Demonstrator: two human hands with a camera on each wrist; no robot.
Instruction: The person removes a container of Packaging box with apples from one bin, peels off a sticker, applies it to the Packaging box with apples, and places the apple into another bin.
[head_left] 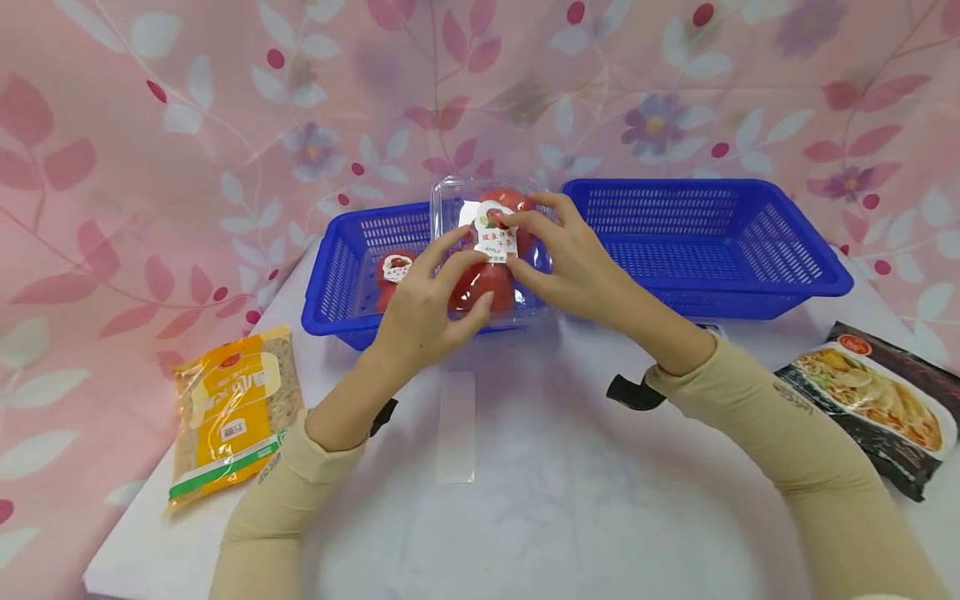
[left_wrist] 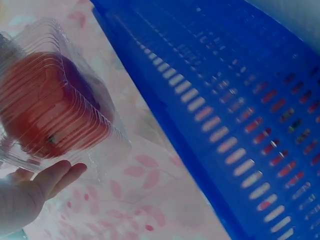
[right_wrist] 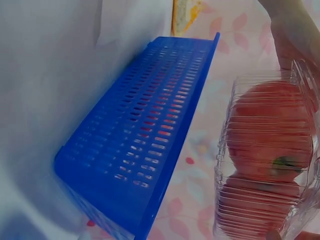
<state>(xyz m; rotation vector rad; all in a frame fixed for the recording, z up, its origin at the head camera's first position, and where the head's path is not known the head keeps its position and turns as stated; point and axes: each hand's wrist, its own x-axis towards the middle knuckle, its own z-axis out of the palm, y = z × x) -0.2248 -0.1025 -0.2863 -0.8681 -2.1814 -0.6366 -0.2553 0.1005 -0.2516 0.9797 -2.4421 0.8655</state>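
Observation:
A clear plastic box (head_left: 442, 200) of red round fruits (left_wrist: 37, 105) has a white label (head_left: 497, 237) on its front that seems to read APPLE. It appears raised over the blue left basket (head_left: 318, 292). My left hand (head_left: 423, 312) holds the box from the lower left, its fingertips at the label's left edge. From the right, my right hand (head_left: 573, 258) holds the box with its fingers on the label's right side. The grip behind the box is hidden. Inside the left basket lies a red labelled fruit pack (head_left: 390, 275).
A second blue basket (head_left: 697, 292) stands on the right. A yellow food bag (head_left: 232, 408) lies at the left, and a dark noodle packet (head_left: 877, 392) at the right. A pale strip (head_left: 457, 429) lies on the white table (head_left: 570, 517). Floral cloth (head_left: 360, 100) hangs behind.

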